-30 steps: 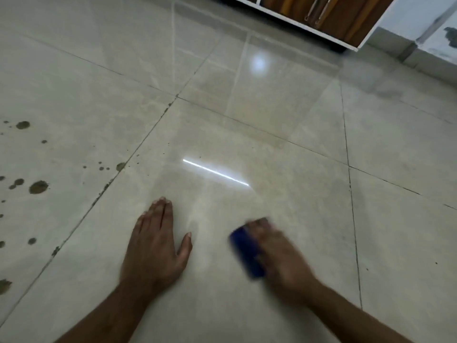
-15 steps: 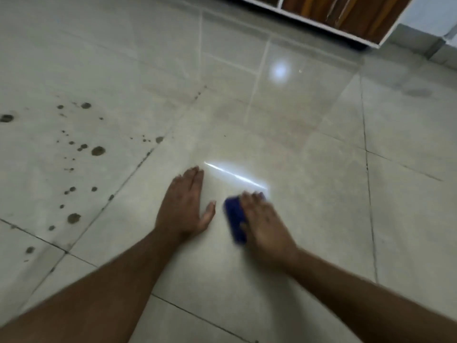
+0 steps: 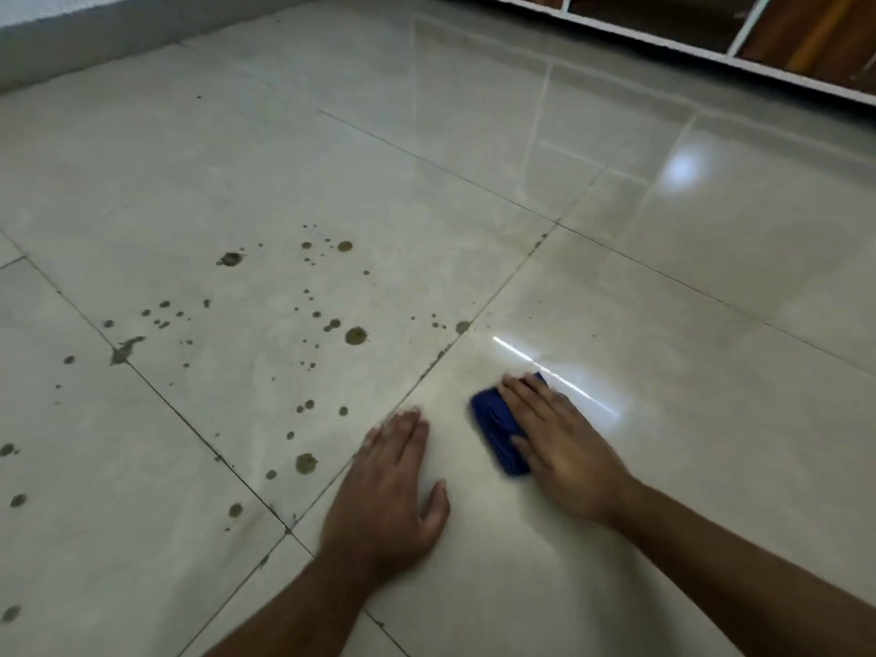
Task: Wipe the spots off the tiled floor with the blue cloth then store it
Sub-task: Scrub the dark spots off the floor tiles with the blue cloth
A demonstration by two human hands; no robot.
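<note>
Since a moment ago the view has swung left, so far more of the spots (image 3: pixel 355 335) now show, while the cloth (image 3: pixel 497 431) has barely travelled and both hands sit much as they did.

Taking the cloth as the landmark and going left to right: well to its left, across a grout line, dark spots of many sizes scatter over at least two tiles of the floor (image 3: pixel 711 348), some running down toward the near left edge. None of them looks smeared or touched. Just left of the cloth, the left hand (image 3: pixel 386 495) lies flat on the tile, fingers straight and close together, thumb out to the side, holding nothing and seemingly propping the person up. Then the cloth itself, a folded blue pad flat on the glossy tile. Over its right part the right hand (image 3: pixel 561 448) presses down, fingers extended and slightly spread across the top, thumb along the near edge; whether the thumb hooks under it I cannot tell through the blur. Beyond and to the right, a bright streak of reflected light crosses the tile.

By my reckoning the tile under the cloth is clean, but the main spatter remains, so most of the wiping is left, and storing is a long way off.
</note>
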